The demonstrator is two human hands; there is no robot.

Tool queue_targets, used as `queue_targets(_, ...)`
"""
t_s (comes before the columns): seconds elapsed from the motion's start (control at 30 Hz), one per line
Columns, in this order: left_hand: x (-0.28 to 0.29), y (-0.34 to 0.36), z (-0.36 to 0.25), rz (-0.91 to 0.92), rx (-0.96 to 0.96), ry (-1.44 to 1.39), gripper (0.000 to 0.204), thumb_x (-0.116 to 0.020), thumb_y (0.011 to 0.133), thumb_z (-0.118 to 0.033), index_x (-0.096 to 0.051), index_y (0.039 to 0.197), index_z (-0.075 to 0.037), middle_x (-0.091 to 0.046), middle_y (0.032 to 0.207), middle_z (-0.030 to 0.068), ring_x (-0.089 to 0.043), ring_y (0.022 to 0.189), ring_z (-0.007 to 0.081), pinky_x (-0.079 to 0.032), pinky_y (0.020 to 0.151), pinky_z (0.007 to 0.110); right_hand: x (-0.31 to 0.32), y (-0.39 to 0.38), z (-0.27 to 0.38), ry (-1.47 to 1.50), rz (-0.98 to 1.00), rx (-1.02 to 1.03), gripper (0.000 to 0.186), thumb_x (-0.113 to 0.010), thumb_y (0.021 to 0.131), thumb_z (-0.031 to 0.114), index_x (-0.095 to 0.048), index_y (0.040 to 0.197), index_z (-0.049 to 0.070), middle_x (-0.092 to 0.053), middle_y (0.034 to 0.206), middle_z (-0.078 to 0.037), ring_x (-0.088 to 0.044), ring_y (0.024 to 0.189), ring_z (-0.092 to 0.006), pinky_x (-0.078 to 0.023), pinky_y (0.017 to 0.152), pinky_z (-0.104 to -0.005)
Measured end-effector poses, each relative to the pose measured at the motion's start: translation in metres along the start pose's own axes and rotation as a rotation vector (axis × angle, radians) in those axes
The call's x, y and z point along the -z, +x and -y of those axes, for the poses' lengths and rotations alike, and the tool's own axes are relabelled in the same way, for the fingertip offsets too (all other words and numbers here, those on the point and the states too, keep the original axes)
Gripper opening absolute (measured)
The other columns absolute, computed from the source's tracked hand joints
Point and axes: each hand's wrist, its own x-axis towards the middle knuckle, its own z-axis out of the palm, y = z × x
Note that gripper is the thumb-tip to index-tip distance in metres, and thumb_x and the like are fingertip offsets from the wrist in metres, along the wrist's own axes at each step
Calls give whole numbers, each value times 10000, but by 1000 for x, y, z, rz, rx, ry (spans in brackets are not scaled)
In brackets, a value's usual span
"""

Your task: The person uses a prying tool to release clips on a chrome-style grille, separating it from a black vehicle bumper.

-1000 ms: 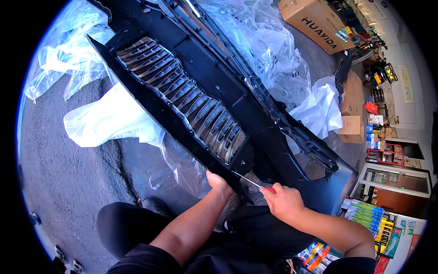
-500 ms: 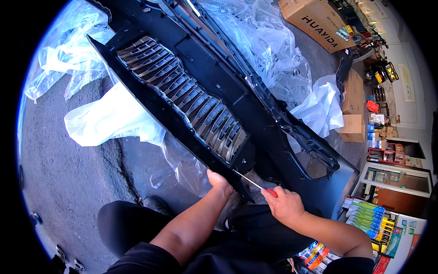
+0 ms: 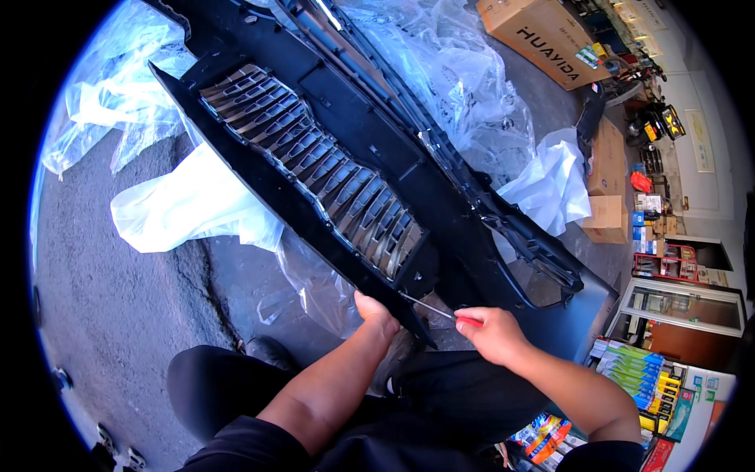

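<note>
A black car bumper (image 3: pixel 363 130) lies diagonally in front of me, its inner side facing up, with a grille of grey slats (image 3: pixel 314 169) set in it. My left hand (image 3: pixel 377 312) is closed on the bumper's near edge; its fingertips are hidden beneath the edge. In my right hand (image 3: pixel 495 334) is a screwdriver with a red handle (image 3: pixel 469 321). Its thin metal shaft points left, and the tip meets the bumper near the grille's lower end, just right of my left hand. What the tip touches is too small to make out.
Clear plastic wrap (image 3: pixel 464 86) lies beyond the bumper, and a white sheet (image 3: pixel 189 204) to its left. Cardboard boxes (image 3: pixel 543 39) stand at the far right. Shelves and packaged goods (image 3: pixel 637 374) line the right side. My knees are close below the bumper.
My right hand has risen a little, and the screwdriver's shaft lies at a flatter angle. The left hand stays on the bumper's edge.
</note>
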Motion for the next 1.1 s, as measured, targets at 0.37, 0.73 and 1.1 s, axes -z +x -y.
queue_targets(0.37, 6, -2, -5, 84, -17, 52, 436, -460, 985, -546, -611, 856, -158, -595, 825, 57, -597, 799, 260, -507, 755, 448, -13, -18, 15, -827, -46, 519, 396, -657, 871, 162, -695, 1264, 137, -600, 928, -111, -678, 796, -304, -558, 652, -432)
queue_targets(0.73, 22, 26, 3, 196, 12, 54, 423, -480, 992, -527, -602, 873, -140, -592, 793, 79, -607, 746, 285, -519, 701, 455, -25, -19, 39, -894, -31, 505, 351, -624, 892, 164, -697, 1226, 86, -640, 900, -114, -698, 741, -258, -582, 593, -352)
queue_targets(1.1, 27, 41, 10, 141, -5, 27, 445, -477, 1000, -548, -600, 864, -143, -576, 786, 80, -595, 728, 279, -506, 674, 455, -41, 7, 27, 435, 25, -345, 348, -665, 979, 203, -694, 1302, 75, -744, 966, -151, -704, 713, -181, -556, 609, -360)
